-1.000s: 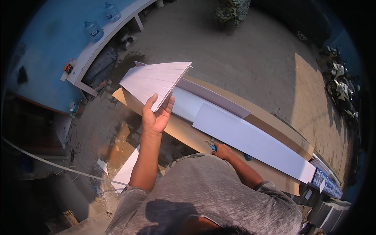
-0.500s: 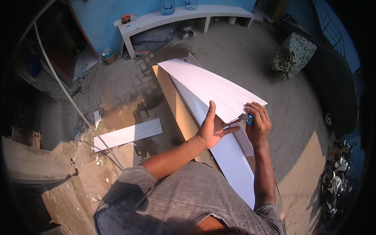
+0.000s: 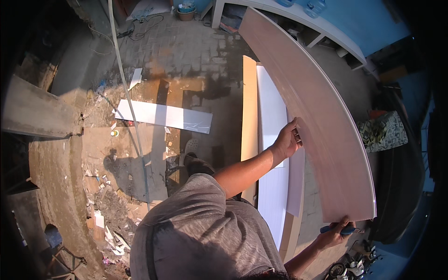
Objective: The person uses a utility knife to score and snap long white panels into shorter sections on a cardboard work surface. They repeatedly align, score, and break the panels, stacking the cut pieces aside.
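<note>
A long pale ceiling-type panel (image 3: pixel 322 116), bowed by the lens, is raised on edge in front of me, its broad face in shade. My left hand (image 3: pixel 286 141) closes round its near-left edge, partway along; the fingertips curl behind. At the panel's lower end, my right hand (image 3: pixel 333 235) presses its thumb on the edge and also holds a blue-handled utility knife (image 3: pixel 347 230), its metal tip pointing right. Below the raised panel, an open long cardboard box (image 3: pixel 250 107) contains more white panels (image 3: pixel 272 191).
A cut white panel piece (image 3: pixel 163 115) lies on the paving at left, under a slanting pole (image 3: pixel 122 70). Scraps (image 3: pixel 116 240) litter the lower-left ground. A white bench (image 3: pixel 345 44) stands at the back; a dark covered vehicle (image 3: pixel 396 196) and motorcycles (image 3: pixel 350 268) are at right.
The panel has been lifted and tipped up, swinging right. My left hand, open before, now grips its edge. The right hand has moved down and right, still with the knife; my view has turned.
</note>
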Available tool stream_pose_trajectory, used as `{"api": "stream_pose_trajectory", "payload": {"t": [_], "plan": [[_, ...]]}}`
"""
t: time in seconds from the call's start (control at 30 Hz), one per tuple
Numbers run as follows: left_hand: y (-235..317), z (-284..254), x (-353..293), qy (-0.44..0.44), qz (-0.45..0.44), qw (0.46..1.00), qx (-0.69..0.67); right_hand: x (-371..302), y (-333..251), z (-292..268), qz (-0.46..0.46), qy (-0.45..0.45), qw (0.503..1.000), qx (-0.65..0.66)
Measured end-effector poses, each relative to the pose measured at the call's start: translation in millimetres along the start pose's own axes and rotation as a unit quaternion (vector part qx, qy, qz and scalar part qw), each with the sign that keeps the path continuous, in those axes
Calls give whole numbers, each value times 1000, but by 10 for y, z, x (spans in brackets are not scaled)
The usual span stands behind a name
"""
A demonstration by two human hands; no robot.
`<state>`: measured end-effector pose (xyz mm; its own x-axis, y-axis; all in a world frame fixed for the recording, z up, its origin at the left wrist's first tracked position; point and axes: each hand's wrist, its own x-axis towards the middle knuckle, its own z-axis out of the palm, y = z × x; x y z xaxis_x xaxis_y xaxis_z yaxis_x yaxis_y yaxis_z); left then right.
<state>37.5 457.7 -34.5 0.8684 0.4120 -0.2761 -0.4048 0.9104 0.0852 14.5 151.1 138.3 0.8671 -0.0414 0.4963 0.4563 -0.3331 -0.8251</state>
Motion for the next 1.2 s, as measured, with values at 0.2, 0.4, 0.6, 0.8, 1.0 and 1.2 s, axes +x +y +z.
{"api": "stream_pose_trajectory", "payload": {"t": [0.2, 0.4, 0.6, 0.8, 1.0, 1.2], "plan": [[1734, -1014, -305, 78, 89, 993, -10, -149, -36, 1646, 44, -146, 988, 40], [3319, -2752, -430, 380, 203, 902, -40, -1042, 56, 4237, 215, -418, 883, -17], [4410, -4537, -639, 543, 249, 799, -68, -2458, 823, 6061, 282, -500, 818, 24], [4917, -5462, -1148, 560, 275, 776, -91, -3456, 1097, 6652, 296, -570, 766, 14], [4513, -6005, -1460, 571, 47, 817, 69, -3527, 1695, 6750, 158, -646, 721, -195], [3320, -5108, -947, 536, -167, 771, 302, -2479, 1615, 4808, 68, -659, 700, -267]]}}
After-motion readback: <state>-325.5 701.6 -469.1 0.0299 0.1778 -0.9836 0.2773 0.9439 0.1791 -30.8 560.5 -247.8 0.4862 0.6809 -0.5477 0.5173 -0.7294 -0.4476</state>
